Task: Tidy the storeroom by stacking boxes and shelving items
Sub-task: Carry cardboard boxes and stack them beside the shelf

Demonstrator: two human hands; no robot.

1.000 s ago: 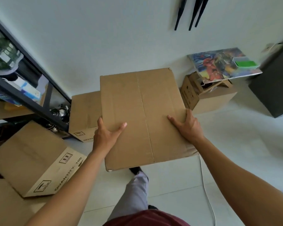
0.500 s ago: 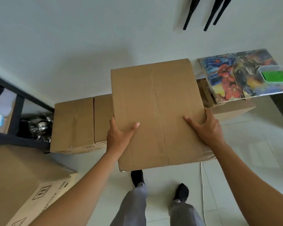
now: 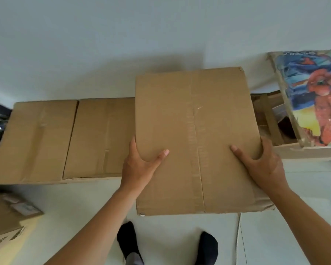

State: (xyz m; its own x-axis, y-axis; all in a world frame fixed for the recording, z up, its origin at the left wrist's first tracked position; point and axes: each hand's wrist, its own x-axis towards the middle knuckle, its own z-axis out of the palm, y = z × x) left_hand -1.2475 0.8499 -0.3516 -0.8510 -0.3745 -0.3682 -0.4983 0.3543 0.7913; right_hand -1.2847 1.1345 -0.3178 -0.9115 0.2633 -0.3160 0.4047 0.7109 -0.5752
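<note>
So the carried box [image 3: 195, 131] is held flat out in front, its left side overlapping the right end of the wide floor box [image 3: 65, 138] in this view. My guess is it's getting lined up to go on top of that one or in the gap next to it.

The left hand [image 3: 139, 165] and right hand [image 3: 260, 165] clamp opposite side edges. Each thumb lies flat on the top face and the other fingers wrap over the edge, mostly hidden underneath. Gripping it on both sides like that keeps a floppy carton level and stops it sagging.

Right of the wide floor box there's an open box [image 3: 266, 119] with a picture board [image 3: 311, 96] across it. In front of the wide floor box, on the left, a printed carton [image 3: 6, 213] sits.

Compared with half a second ago, the person is closer in. The wide floor box looks much bigger, the dark shelf rack to its left has nearly dropped out of view, and both socked feet [image 3: 128, 240] show planted side by side. The grip looks the same.
</note>
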